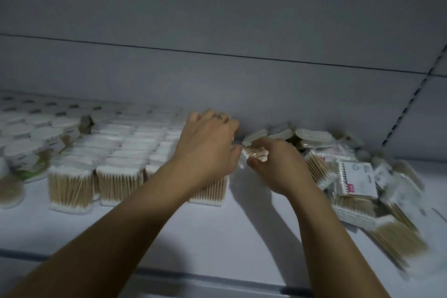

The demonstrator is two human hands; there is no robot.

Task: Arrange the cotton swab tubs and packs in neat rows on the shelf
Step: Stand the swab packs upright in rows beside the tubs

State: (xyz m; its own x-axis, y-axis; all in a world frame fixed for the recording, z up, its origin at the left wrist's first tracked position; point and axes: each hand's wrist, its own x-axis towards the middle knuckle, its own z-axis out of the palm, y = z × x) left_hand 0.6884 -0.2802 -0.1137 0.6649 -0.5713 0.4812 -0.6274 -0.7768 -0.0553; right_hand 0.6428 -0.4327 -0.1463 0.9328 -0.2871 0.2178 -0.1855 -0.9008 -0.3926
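Right hand: I see my right hand [273, 164] curled around a small pack of wooden-stick swabs [255, 152], thumb below and fingers over the top, the pack lifted just beside the last upright row.
Left hand: my left hand [208, 145] lies palm down across the back of the upright rows [116, 152], fingers bent over them; whether it grips anything I cannot tell, the fingertips are hidden.
Landmark: the upright rows of swab packs stand in lines running toward the back wall [217, 80], cotton ends up, on the white shelf [135, 230].
Tubs: round white-lidded tubs [31, 133] fill the shelf left of the rows, packed close; one lies tipped near the front edge.
Loose heap: right of the rows, past a bare gap, a pile of loose packs [358, 189] lies flat and crooked, overlapping one another.
Boxed pack: a flat pack with a white and pink label [358, 178] rests on top of that heap.
Image quality: dim and blurred, worst at the right edge; I cannot read the print on the labels.
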